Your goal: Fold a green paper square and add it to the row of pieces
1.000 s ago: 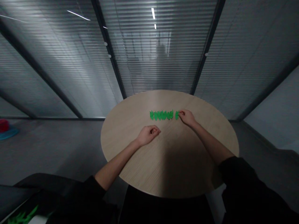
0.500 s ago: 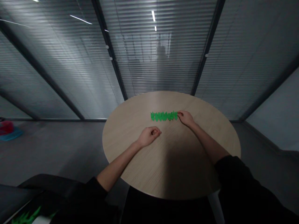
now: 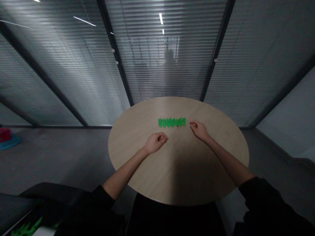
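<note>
Several green leaf-shaped pieces (image 3: 171, 122) lie side by side in a row on the round wooden table (image 3: 137, 114). Just past the right end of that row is my right hand (image 3: 199, 129), its thumb and fingertips a little apart and nothing visible between them. A small gap separates it from the last piece. My left hand (image 3: 155, 143) rests on the tabletop, nearer to me than the row, with its fingers curled in towards the thumb; no object shows in it. Neither hand touches the pieces.
At the lower left, more green pieces (image 3: 27, 228) lie beside a white object (image 3: 44, 231) on or in something dark. A red and blue item (image 3: 8, 139) sits on the floor at the far left. Glass partitions with blinds (image 3: 169, 78) stand behind the table.
My right hand has drawn back from the row's right end, moving right and slightly towards me, and its fingers have come off the last green piece. My left hand has hardly moved.
</note>
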`<action>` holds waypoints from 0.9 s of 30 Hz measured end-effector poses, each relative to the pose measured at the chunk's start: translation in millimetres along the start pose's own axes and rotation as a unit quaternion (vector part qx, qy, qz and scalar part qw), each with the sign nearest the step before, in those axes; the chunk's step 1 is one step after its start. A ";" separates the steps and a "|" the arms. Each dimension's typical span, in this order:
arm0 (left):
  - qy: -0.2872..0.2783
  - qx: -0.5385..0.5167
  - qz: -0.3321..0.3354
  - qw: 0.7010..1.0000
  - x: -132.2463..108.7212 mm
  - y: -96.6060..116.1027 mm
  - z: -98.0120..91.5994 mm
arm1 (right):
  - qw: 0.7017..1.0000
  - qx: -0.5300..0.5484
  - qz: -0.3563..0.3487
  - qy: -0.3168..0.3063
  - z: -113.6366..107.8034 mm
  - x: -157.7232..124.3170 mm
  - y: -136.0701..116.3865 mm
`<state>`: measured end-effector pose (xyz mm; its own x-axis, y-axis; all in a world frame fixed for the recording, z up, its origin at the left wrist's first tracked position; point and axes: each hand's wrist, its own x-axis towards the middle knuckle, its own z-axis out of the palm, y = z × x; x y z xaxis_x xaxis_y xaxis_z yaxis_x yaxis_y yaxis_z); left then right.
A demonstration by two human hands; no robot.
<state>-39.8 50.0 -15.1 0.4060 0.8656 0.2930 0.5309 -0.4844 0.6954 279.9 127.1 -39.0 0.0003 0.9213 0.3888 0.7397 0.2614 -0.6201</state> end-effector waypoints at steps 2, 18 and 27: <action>0.001 0.014 0.000 1.000 -2.1 0.3 -1.0 | 1.000 0.002 -0.003 -0.004 -6.8 -13.4 -1.0; -0.004 0.208 -0.007 0.978 -42.7 24.0 -14.0 | 1.000 -0.012 -0.006 -0.028 -39.8 -64.7 -14.4; -0.015 0.234 0.012 0.972 -47.8 25.8 -15.0 | 0.998 -0.006 0.018 -0.051 -42.3 -62.8 -2.8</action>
<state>-56.7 -1.9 -1.4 0.4408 0.8525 0.2810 0.7978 -0.5155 0.3126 306.3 56.4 -32.8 -0.0414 0.9550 0.2936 0.7482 0.2244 -0.6244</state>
